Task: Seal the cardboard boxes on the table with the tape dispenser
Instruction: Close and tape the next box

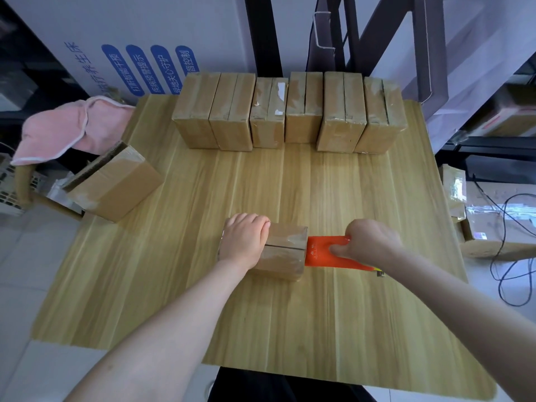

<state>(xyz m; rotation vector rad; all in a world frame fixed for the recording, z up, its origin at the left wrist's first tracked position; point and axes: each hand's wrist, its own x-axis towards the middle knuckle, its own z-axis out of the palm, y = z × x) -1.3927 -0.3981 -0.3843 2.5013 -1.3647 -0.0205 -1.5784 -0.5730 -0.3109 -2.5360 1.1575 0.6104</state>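
Observation:
A small cardboard box lies near the middle of the wooden table, its top seam running left to right. My left hand rests on the box's left end, with fingers curled over its far edge. My right hand grips the orange tape dispenser, whose front end meets the right end of the box at the seam. Part of the dispenser is hidden under my right hand.
Several cardboard boxes stand in a row at the table's far edge. Another box sits tilted at the left edge, beside a pink cloth. More boxes and black cables lie right of the table.

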